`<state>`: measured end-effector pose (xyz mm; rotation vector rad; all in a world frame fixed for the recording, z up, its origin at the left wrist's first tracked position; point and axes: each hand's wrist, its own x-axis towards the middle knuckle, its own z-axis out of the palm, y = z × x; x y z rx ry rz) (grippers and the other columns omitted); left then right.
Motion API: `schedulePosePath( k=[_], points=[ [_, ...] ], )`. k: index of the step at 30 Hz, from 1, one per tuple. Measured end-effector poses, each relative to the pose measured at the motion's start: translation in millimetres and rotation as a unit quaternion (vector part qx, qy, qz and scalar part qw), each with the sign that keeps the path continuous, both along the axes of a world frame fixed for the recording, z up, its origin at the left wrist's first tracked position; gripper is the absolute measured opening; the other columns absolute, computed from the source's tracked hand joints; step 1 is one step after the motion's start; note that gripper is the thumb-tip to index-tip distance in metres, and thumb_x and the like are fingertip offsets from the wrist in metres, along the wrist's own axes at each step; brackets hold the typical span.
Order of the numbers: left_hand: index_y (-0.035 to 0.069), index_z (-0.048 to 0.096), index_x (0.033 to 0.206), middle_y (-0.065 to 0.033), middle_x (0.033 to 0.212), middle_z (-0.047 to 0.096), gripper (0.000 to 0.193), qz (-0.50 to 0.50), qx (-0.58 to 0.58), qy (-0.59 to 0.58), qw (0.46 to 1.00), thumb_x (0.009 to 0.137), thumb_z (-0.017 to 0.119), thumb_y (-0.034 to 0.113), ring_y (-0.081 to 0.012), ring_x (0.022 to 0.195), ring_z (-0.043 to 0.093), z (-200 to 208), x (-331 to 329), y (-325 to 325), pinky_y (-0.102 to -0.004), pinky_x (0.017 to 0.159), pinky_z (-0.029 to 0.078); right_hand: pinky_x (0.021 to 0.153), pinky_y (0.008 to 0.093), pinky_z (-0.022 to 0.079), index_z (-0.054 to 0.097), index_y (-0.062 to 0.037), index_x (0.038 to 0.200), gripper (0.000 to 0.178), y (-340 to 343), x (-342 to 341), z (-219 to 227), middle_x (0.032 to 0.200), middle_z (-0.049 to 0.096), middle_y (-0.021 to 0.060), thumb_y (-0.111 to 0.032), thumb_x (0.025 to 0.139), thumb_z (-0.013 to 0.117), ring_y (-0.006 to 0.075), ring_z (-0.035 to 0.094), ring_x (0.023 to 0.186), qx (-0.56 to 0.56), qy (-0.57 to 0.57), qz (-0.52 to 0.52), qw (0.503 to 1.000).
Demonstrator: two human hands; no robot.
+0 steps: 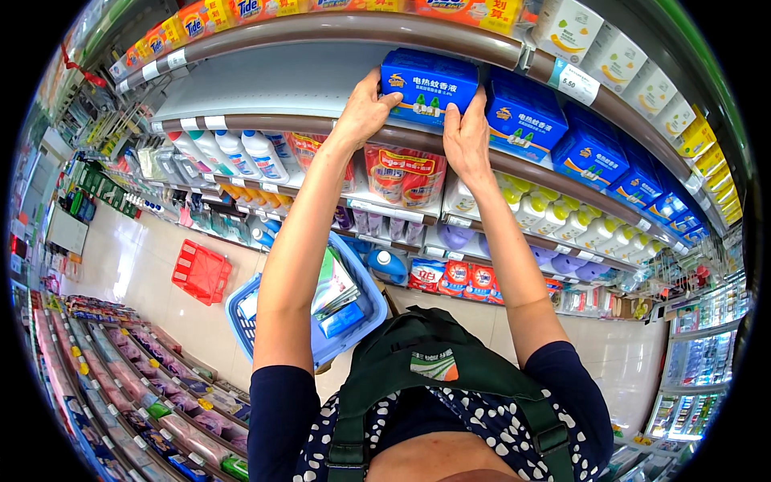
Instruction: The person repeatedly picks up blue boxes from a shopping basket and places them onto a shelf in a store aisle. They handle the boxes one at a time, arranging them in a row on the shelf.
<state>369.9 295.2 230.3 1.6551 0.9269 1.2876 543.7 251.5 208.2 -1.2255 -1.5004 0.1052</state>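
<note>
A blue box [428,90] with small bottles pictured on its front sits at the front of the upper shelf. On its left side is my left hand [366,111], fingers at the edge and thumb over the front. My right hand [469,138] presses the opposite side, thumb on the front face. The box is held between both hands. Directly to its right stands another blue box [526,115] of the same kind, followed by several more along the shelf. Left of the held box stretches a bare shelf board [265,90].
Below are white bottles [261,154], red refill pouches [405,173] and yellow-capped bottles [554,213]. A blue basket [353,333] holding packages is by my left side; a red basket [201,271] lies on the floor farther left. Orange packs [249,10] line the shelf above.
</note>
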Motion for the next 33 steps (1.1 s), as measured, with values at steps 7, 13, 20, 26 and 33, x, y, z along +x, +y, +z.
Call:
schedulePosePath(
  k=[7, 13, 20, 26, 33],
  points=[
    [-0.007, 0.05, 0.123, -0.0214, 0.116, 0.062, 0.037, 0.006, -0.005, 0.026, 1.0, 0.088, 0.059, 0.001, -0.0251, 0.108, 0.059, -3.3, -0.8, 6.7, -0.0356, 0.098, 0.043, 0.089, 0.047, 0.048, 0.023, 0.0073, 0.141, 0.068, 2.7, -3.1, 7.1, 0.111, 0.058, 0.0333, -0.009, 0.082, 0.053, 0.045, 0.061, 0.099, -0.043, -0.023, -0.036, 0.998],
    [-0.008, 0.051, 0.121, -0.0239, 0.114, 0.063, 0.039, 0.029, 0.02, 0.043, 0.998, 0.085, 0.062, 0.002, -0.0285, 0.106, 0.062, -8.2, -0.8, 18.1, -0.0368, 0.095, 0.046, 0.087, 0.0449, 0.048, 0.019, 0.006, 0.143, 0.077, 7.2, -9.5, 9.3, 0.108, 0.059, 0.0328, -0.008, 0.078, 0.058, 0.0401, 0.063, 0.09, -0.024, -0.018, -0.065, 0.997],
    [-0.008, 0.05, 0.123, -0.024, 0.116, 0.062, 0.041, 0.045, -0.004, 0.074, 0.996, 0.085, 0.062, 0.001, -0.0298, 0.107, 0.061, -0.5, 3.7, 5.1, -0.0378, 0.097, 0.045, 0.09, 0.0425, 0.048, 0.019, 0.0048, 0.144, 0.082, 3.8, -10.9, 16.8, 0.112, 0.059, 0.0306, -0.009, 0.074, 0.062, 0.0381, 0.063, 0.094, -0.062, 0.039, -0.052, 0.996],
    [-0.008, 0.051, 0.123, -0.0242, 0.114, 0.063, 0.042, 0.034, 0.004, 0.045, 0.998, 0.084, 0.062, 0.0, -0.03, 0.106, 0.062, -16.1, 3.0, 10.8, -0.037, 0.096, 0.046, 0.093, 0.041, 0.048, 0.028, 0.0068, 0.139, 0.075, -5.8, -8.6, 18.1, 0.116, 0.058, 0.0291, -0.012, 0.075, 0.064, 0.0376, 0.062, 0.102, -0.109, 0.07, -0.016, 0.991],
    [-0.008, 0.054, 0.117, -0.02, 0.111, 0.064, 0.035, 0.049, -0.023, 0.061, 0.997, 0.084, 0.062, -0.001, -0.0232, 0.1, 0.061, -9.0, 5.0, 6.2, -0.0353, 0.092, 0.047, 0.098, 0.0446, 0.043, 0.031, 0.0105, 0.134, 0.073, 9.8, 0.1, 6.2, 0.12, 0.052, 0.0342, -0.017, 0.077, 0.067, 0.0439, 0.056, 0.108, -0.07, 0.057, -0.021, 0.996]
  ],
)
